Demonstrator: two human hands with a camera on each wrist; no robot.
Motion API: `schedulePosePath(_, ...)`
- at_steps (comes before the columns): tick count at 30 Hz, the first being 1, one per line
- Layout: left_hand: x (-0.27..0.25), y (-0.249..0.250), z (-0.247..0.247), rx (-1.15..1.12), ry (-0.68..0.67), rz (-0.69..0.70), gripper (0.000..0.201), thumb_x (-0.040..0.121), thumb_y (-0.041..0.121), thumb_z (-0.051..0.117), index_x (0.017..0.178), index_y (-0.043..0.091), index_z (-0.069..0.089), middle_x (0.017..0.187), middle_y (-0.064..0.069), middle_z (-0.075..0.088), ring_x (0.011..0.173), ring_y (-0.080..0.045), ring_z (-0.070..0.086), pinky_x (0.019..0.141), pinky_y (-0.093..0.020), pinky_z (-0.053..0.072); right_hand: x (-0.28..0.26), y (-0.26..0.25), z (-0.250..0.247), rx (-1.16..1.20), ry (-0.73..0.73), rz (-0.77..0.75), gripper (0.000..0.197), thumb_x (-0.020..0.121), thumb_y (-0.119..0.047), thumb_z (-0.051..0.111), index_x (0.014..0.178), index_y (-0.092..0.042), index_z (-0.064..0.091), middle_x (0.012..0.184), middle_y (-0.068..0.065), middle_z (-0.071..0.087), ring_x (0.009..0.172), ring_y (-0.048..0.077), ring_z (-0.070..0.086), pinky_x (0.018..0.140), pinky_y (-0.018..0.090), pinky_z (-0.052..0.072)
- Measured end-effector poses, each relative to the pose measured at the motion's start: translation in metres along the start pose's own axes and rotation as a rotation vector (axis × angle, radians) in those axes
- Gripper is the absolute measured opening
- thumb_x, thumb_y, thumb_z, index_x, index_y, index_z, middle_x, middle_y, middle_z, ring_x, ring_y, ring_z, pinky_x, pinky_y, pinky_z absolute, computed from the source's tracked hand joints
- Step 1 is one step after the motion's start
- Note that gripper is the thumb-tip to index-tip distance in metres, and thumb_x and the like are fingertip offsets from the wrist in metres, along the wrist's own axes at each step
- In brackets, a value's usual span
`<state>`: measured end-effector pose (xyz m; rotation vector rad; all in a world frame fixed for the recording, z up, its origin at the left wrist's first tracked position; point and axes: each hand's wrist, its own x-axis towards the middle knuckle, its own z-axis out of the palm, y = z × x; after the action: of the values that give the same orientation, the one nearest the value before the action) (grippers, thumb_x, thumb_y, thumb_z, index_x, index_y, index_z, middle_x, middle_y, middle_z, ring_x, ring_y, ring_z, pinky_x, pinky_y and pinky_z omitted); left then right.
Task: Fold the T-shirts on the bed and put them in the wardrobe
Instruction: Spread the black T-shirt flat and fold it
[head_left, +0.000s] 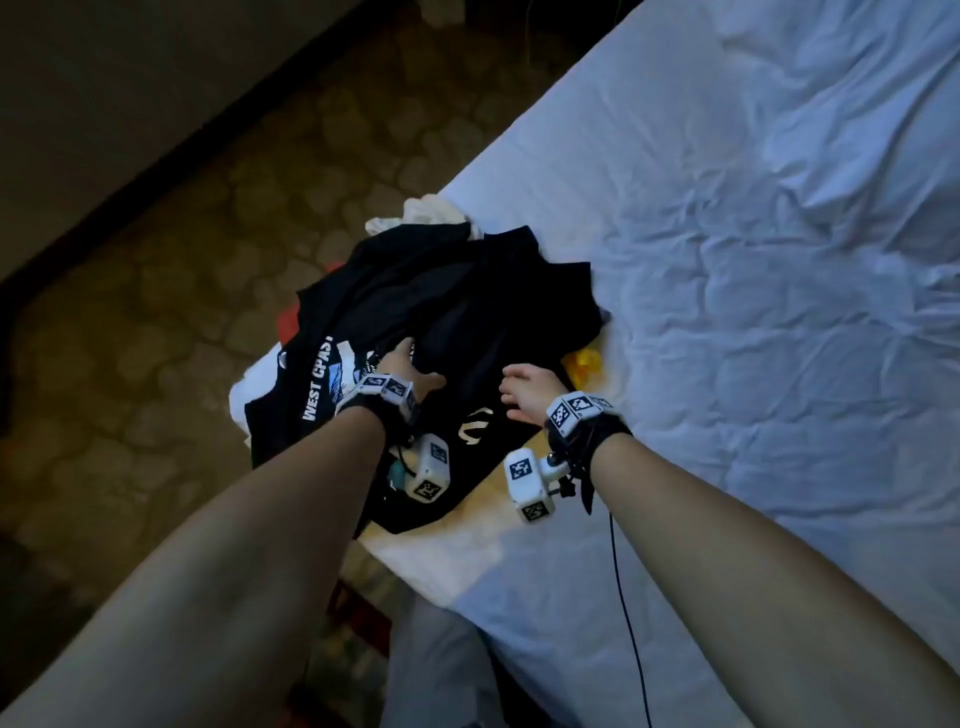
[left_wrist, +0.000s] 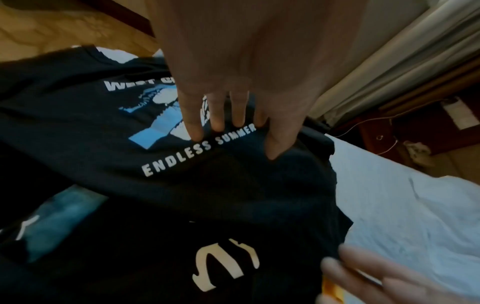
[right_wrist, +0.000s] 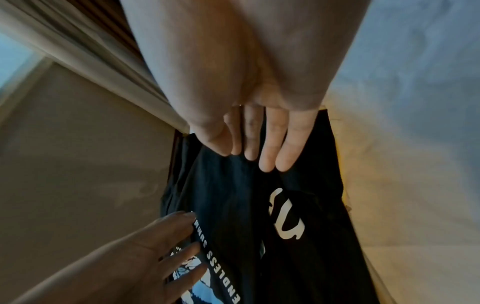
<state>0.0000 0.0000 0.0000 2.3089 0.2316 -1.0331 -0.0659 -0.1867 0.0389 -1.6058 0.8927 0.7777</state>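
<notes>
Heap of black T-shirts (head_left: 452, 322) at bed (head_left: 727, 260) corner; left hand (head_left: 410, 371) spread, fingertips (left_wrist: 194, 131) on "ENDLESS SUMMER" print; right hand (head_left: 524, 389) fingers straight, together, over black cloth; cream garment (head_left: 426, 213), yellow item (head_left: 584, 361) beside heap; patterned carpet (head_left: 182, 260) alongside

The heap of T-shirts (head_left: 447, 312) lies on the bed's (head_left: 753, 260) corner, spilling over its edge at nine o'clock, toward the floor (head_left: 156, 312). The sheet runs off toward one and three o'clock. The left hand (head_left: 410, 371) rests on the heap's near side; the right hand (head_left: 524, 389) is at its three o'clock, over the heap's edge. Both wrists carry marker blocks (head_left: 530, 480).
</notes>
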Motion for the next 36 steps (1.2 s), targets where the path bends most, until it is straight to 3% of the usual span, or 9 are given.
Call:
schedulePosePath(4,0.008,0.003,-0.002,0.321,-0.001,0.056,0.051,0.083,0.024,0.070,0.132,0.020,0.056,0.124,-0.010,0.063,0.110,-0.032,0.060,0.085,-0.036,0.050,0.031,-0.007,0.012,0.225,0.024,0.099,0.064,0.092,-0.012,0.062,0.149,-0.013,0.034,0.140,0.010,0.050,0.125,0.023,0.052,0.096,0.034,0.052)
schedulePosePath(7,0.014,0.006,-0.010,0.349,0.027,0.072,0.031,0.084,0.019,0.068,0.115,0.021,0.068,0.107,-0.012,0.067,0.098,-0.033,0.063,0.079,-0.036,0.054,0.045,-0.008,0.018,0.228,0.065,0.125,0.068,0.090,-0.017,0.067,0.148,-0.013,0.033,0.128,0.010,0.060,0.115,0.019,0.059,0.092,0.036,0.051)
schedulePosePath(10,0.025,0.000,-0.015,0.255,0.038,0.119,0.017,0.081,0.024,0.071,0.097,0.018,0.073,0.098,-0.008,0.069,0.094,-0.027,0.063,0.079,-0.032,0.052,0.051,-0.011,0.019,0.132,0.104,0.109,0.057,0.089,-0.020,0.067,0.140,-0.012,0.042,0.113,0.008,0.068,0.097,0.013,0.066,0.088,0.040,0.053)
schedulePosePath(14,0.028,-0.002,-0.015,0.082,0.154,0.198,0.010,0.076,0.020,0.073,0.077,0.012,0.067,0.116,-0.008,0.050,0.108,-0.022,0.047,0.089,-0.024,0.035,0.054,-0.016,0.014,0.073,0.120,0.090,0.028,0.091,-0.017,0.064,0.118,-0.014,0.061,0.109,0.010,0.069,0.083,0.012,0.062,0.083,0.036,0.055)
schedulePosePath(16,0.028,-0.001,-0.013,-0.047,0.200,0.179,0.015,0.078,0.024,0.073,0.081,0.013,0.064,0.124,-0.006,0.045,0.102,-0.017,0.050,0.088,-0.023,0.039,0.056,-0.017,0.013,0.024,0.112,0.058,0.014,0.092,-0.017,0.062,0.105,-0.014,0.067,0.106,0.010,0.069,0.083,0.015,0.062,0.086,0.038,0.056)
schedulePosePath(21,0.033,0.016,-0.022,0.018,0.173,0.021,0.061,0.088,0.028,0.063,0.141,0.021,0.036,0.143,-0.010,0.036,0.116,-0.031,0.052,0.093,-0.038,0.044,0.062,-0.020,0.014,-0.143,0.071,-0.026,0.005,0.087,-0.025,0.064,0.083,-0.028,0.066,0.090,0.000,0.070,0.087,0.018,0.068,0.085,0.044,0.058)
schedulePosePath(27,0.039,0.030,-0.034,0.282,0.215,0.015,0.021,0.094,0.021,0.049,0.107,0.016,0.065,0.117,-0.014,0.059,0.113,-0.036,0.048,0.084,-0.040,0.043,0.062,-0.022,0.011,-0.234,0.054,-0.058,0.011,0.089,-0.025,0.058,0.080,-0.031,0.063,0.092,-0.003,0.068,0.090,0.018,0.067,0.083,0.040,0.058)
schedulePosePath(32,0.043,0.036,-0.033,0.268,0.159,0.186,0.037,0.091,0.024,0.059,0.124,0.011,0.047,0.139,-0.010,0.037,0.114,-0.037,0.049,0.087,-0.040,0.042,0.061,-0.024,0.005,-0.271,0.058,-0.080,0.009,0.090,-0.026,0.058,0.083,-0.031,0.062,0.096,-0.002,0.068,0.092,0.018,0.067,0.083,0.039,0.058)
schedulePosePath(36,0.056,0.037,-0.034,0.361,0.107,0.108,0.028,0.091,0.019,0.054,0.119,0.017,0.057,0.120,-0.016,0.057,0.102,-0.039,0.057,0.078,-0.040,0.046,0.064,-0.023,0.000,-0.310,0.076,-0.124,0.006,0.090,-0.025,0.059,0.092,-0.030,0.063,0.093,-0.001,0.067,0.090,0.018,0.066,0.079,0.035,0.056)
